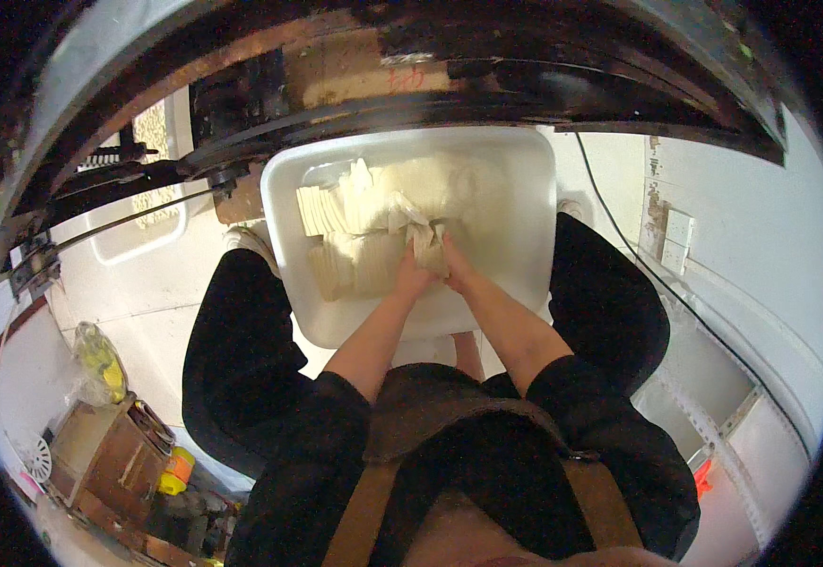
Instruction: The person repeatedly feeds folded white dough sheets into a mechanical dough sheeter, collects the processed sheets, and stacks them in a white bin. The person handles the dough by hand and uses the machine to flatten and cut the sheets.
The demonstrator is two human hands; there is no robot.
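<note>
Between my knees stands a large white plastic tub (525,298). My left hand (415,273) and my right hand (457,266) hold a bundle of thin pale pieces (427,248) from both sides, over the middle of the tub. Their material cannot be told. Rows of similar pale, flat pieces (322,210) lie side by side in the tub's left half, at the far side. Another row (354,266) sits nearer to me, left of my hands. Cloudy, pale liquid seems to cover the tub's right half (489,198). My fingertips are partly hidden by the bundle.
A dark bench or machine frame (411,106) with red marks spans the far side above the tub. At right, a black cable (610,191) runs along the wall. A wooden box (110,453), a yellow bottle (177,469) and a yellow bag (99,361) are at lower left.
</note>
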